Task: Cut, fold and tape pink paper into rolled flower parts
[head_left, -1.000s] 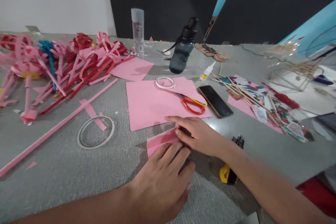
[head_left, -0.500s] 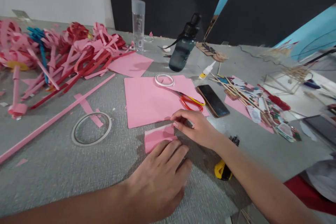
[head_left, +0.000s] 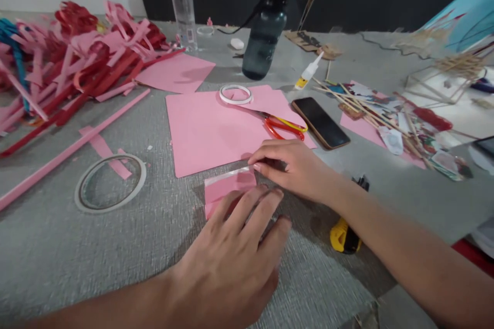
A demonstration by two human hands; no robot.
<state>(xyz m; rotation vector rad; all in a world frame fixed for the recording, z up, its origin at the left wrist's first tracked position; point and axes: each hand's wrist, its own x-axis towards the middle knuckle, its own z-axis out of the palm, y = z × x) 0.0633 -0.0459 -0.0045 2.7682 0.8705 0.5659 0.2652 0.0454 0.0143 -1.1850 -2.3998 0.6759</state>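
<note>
A small folded pink paper piece (head_left: 227,185) lies on the grey table (head_left: 116,247) in front of me, with a pale strip along its top edge. My left hand (head_left: 235,252) rests flat on its near side, fingers spread over it. My right hand (head_left: 293,167) pinches the paper's upper right corner with its fingertips. Just beyond lies a large pink sheet (head_left: 216,131) carrying a white tape roll (head_left: 235,94) and red-handled scissors (head_left: 283,126).
A black phone (head_left: 320,123) lies right of the scissors. A yellow-and-black cutter (head_left: 345,231) sits by my right forearm. A thin tape ring (head_left: 110,182), a long pink strip (head_left: 73,146), a pile of pink and red strips (head_left: 77,56), a dark bottle (head_left: 264,36), a glue tube (head_left: 306,74) and skewers (head_left: 370,113) surround.
My view has tilted down and closer. My right fingers slid up along the small paper's top right edge; my left hand spread its fingers and stayed pressing on the paper.
</note>
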